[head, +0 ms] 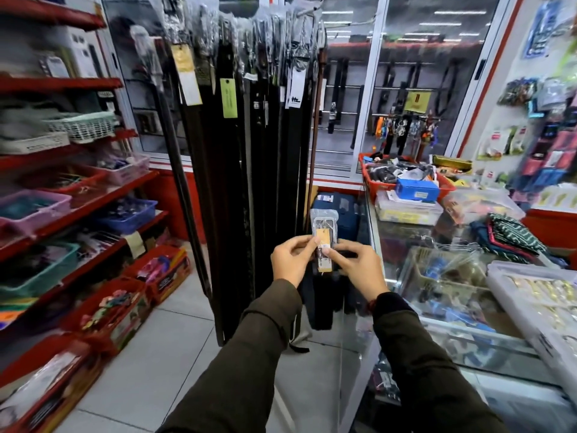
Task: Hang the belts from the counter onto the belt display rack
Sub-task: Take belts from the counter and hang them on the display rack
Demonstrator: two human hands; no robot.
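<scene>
Both hands hold one dark belt (pixel 324 307) at its buckle end, in front of my chest. The buckle sits in a clear plastic wrap (pixel 324 220) with an orange tag. My left hand (pixel 292 260) pinches the tag from the left, and my right hand (pixel 359 267) grips the belt from the right. The strap hangs down below my hands toward the floor. The belt display rack (pixel 249 120) stands just beyond, crowded with several long dark belts hanging from the top. The glass counter (pixel 406 245) is at my right.
Red shelves with baskets (pixel 87 126) of small goods line the left. Red boxes (pixel 125 307) stand on the tiled floor by the rack's foot. The counter carries a red crate (pixel 374 185), a blue box (pixel 416 189), folded cloth (pixel 512 232) and a clear tray (pixel 537 295). A glass-door cabinet is behind.
</scene>
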